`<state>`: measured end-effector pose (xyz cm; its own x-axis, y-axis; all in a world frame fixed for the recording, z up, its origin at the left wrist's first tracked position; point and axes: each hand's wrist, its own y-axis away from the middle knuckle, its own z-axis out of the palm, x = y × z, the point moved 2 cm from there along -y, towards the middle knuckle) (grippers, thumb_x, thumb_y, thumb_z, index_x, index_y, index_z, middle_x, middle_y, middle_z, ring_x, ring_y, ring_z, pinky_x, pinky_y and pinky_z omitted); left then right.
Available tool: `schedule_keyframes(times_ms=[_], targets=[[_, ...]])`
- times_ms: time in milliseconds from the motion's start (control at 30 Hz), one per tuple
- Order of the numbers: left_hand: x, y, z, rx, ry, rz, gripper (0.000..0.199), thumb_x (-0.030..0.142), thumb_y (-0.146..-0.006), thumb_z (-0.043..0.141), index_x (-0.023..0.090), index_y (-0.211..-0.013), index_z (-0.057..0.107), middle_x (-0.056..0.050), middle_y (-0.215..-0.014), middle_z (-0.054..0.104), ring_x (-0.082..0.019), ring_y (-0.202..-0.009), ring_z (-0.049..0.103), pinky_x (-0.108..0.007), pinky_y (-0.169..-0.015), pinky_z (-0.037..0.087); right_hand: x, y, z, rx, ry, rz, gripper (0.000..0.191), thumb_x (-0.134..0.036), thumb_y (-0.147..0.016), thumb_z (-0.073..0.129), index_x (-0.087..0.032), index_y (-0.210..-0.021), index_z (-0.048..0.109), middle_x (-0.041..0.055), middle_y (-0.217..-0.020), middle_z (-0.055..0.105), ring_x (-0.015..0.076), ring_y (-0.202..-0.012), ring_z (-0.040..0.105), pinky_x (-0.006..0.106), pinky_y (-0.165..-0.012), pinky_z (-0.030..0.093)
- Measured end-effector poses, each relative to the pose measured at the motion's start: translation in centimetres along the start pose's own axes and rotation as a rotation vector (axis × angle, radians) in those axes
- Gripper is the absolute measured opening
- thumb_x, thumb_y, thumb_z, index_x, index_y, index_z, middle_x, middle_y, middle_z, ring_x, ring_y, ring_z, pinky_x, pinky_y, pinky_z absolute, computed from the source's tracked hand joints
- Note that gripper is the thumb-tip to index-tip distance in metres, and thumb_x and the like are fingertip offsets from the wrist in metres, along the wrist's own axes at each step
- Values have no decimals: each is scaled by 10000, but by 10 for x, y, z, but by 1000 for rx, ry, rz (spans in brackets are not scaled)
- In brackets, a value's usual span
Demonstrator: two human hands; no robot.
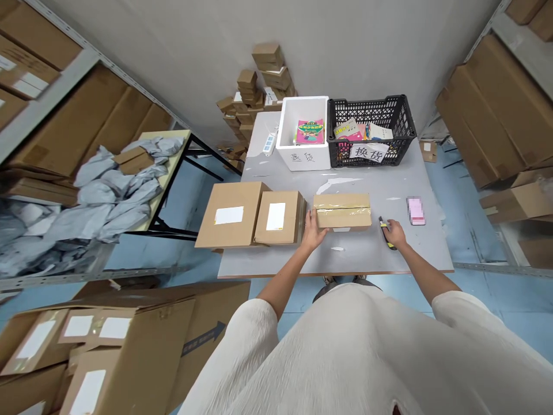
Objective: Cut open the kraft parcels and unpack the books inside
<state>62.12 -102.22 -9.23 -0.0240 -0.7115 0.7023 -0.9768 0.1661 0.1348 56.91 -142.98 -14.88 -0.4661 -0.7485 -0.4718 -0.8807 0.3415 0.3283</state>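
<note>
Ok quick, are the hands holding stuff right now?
Left hand: open, against the left end of the taped box.
Right hand: at the yellow-and-black cutter; can't tell whether it's closed.

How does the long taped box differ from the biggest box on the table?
The long taped box is narrow, with shiny tape along its top; the biggest box is broader, with a white label on its large face. The left hand is against the taped box's end, while no hand is on the biggest box. Both are brown cardboard.
</note>
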Motion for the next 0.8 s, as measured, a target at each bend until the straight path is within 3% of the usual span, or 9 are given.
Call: schedule_keyframes(times_ms=[100,167,333,400,600,800], targets=[[0,-2,1,-2,63,11,1163,430,-941,797,292,-1820,47,-200,-1861,214,-388,-1730,253,-565,-1335,383,-30,2,-16,4,-242,-168,635,-276,-908,581,-224,-1541,579,144,-1432,701,270,-1175,730,436,-1070,591],[2,-3,2,-3,81,16,1156,420,-947,797,268,-1819,53,-208,-1843,259,-374,-1721,281,-537,-1348,367,-48,7,-23,-64,-354,-259,778,-266,-870,607,-249,-1639,493,134,-1494,676,260,-1197,727,422,-1052,603],[4,-7,4,-13,128,-1,1132,433,-937,827,258,-1808,127,-213,-1788,377,-381,-1700,324,-530,-1352,351,-82,23,-26,-247,-385,-433,1057,-342,-850,718,-360,-1797,249,105,-1765,451,290,-1352,664,448,-1082,592],[6,-10,3,-5,141,-25,1122,461,-913,855,262,-1795,190,-214,-1751,426,-395,-1665,381,-539,-1324,390,-89,25,-24,-239,-350,-430,1048,-395,-858,740,-343,-1795,275,115,-1774,430,314,-1344,655,465,-1054,607],[19,-26,-10,-82,87,-113,1113,631,-824,895,298,-1744,364,-199,-1636,548,-425,-1492,586,-512,-1169,533,-95,20,-43,-54,-242,-334,834,-494,-913,729,-306,-1690,490,129,-1543,605,313,-1229,680,492,-1111,578],[24,-60,-20,-225,131,-175,1068,724,-784,886,181,-1630,526,-228,-1604,627,-416,-1467,626,-473,-1187,516,-98,7,-57,-41,-256,-232,776,-587,-963,697,-262,-1649,535,145,-1460,699,309,-1186,709,468,-1119,569]])
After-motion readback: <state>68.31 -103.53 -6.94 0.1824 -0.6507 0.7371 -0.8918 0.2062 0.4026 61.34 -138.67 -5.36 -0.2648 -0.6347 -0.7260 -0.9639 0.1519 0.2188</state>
